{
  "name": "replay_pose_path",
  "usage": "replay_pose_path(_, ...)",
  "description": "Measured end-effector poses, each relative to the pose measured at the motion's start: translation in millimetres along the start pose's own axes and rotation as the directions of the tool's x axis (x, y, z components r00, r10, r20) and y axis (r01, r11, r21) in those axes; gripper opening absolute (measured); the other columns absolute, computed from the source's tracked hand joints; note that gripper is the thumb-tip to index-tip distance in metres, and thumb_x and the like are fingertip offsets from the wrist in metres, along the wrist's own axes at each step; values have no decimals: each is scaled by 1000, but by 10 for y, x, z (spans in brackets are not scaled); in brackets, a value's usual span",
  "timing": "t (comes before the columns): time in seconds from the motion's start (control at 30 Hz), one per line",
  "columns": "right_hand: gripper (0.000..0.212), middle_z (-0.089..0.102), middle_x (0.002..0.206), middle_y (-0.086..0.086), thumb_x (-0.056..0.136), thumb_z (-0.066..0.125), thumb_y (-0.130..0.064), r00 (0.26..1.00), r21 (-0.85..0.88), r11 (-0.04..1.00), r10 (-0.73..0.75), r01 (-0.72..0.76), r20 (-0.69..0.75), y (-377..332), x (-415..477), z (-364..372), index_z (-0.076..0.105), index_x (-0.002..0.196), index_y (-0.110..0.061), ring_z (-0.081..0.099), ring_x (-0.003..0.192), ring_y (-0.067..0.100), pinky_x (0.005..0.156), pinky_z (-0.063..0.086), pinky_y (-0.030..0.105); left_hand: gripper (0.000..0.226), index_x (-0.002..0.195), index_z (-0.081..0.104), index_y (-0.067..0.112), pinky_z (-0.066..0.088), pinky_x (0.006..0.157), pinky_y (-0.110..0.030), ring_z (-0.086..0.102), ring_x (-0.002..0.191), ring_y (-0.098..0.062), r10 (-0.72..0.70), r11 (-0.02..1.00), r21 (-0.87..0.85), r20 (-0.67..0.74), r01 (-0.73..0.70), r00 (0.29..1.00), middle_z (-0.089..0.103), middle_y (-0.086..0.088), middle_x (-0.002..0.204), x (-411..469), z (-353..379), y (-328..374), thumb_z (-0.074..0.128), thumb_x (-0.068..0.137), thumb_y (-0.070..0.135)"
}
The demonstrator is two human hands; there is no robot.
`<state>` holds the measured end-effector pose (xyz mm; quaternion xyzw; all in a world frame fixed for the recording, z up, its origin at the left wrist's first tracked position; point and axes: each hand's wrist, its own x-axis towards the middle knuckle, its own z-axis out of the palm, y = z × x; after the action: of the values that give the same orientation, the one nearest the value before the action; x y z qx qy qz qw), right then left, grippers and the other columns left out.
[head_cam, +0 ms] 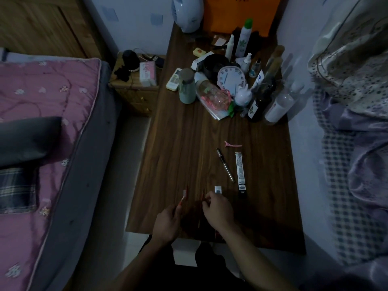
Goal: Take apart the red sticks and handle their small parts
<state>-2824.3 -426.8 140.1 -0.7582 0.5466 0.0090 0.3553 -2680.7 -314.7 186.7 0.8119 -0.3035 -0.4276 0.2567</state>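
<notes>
Both my hands are over the near edge of a dark wooden table (178, 148). My left hand (167, 223) grips a thin red pen-like stick (183, 198) whose pale tip points away from me. My right hand (218, 211) pinches the end of a second thin red stick (202, 195) between its fingertips. A small white slip (218, 189) lies just beyond my right hand. Farther right lie a black-and-silver pen (225, 164) and a long narrow printed packet (240, 171). The light is dim.
A pink hair clip (233, 144) lies mid-table. Bottles, a round clock (231, 77), a green flask (186, 86) and a remote crowd the far end. A bed with a pink quilt (42, 114) is on the left, a nightstand (134, 85) beyond it, bedding on the right.
</notes>
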Motion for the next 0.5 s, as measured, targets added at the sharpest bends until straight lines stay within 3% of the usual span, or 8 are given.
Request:
replay_pose_path(0.13,8,57,86,-15,91,63,-32,1000,-32,999,-23,23,16,-159,126,88,63,99,-29,54,76,2,57,38,14,39,89,67,14,48,59,-34,66,67,-17,-16,1000,0,-5,16,1000,72,-7,78,99,-83,-43,40,102,39)
replay_pose_path(0.2,9,60,90,-13,92,62,-33,999,-39,999,-32,33,24,-234,179,121,63,100,-29,59,82,5,62,45,18,38,85,66,16,41,54,-26,60,60,-9,-17,1000,11,-34,18,999,70,-4,75,138,-117,-61,41,101,38)
replay_pose_path(0.27,14,64,98,-11,91,62,-34,999,-46,998,-30,31,24,-297,224,149,64,104,-28,61,88,8,69,50,25,37,85,66,16,41,53,-25,60,59,-8,-34,999,-1,-28,34,999,69,-1,73,174,-140,-86,40,102,38)
replay_pose_path(0.4,17,63,100,-8,92,60,-39,1000,-42,999,-15,16,26,-413,270,232,64,103,-27,56,83,9,64,40,24,38,84,66,16,40,52,-26,60,59,-9,-97,995,-2,-39,97,994,67,1,70,233,-156,-164,41,101,39)
replay_pose_path(0.5,21,64,93,-4,94,57,-43,999,-60,998,-29,29,-14,-514,263,309,64,96,-23,57,77,10,60,37,24,38,83,66,19,39,47,-18,60,56,-4,-112,993,29,-48,114,993,67,3,68,249,-159,-222,41,101,41)
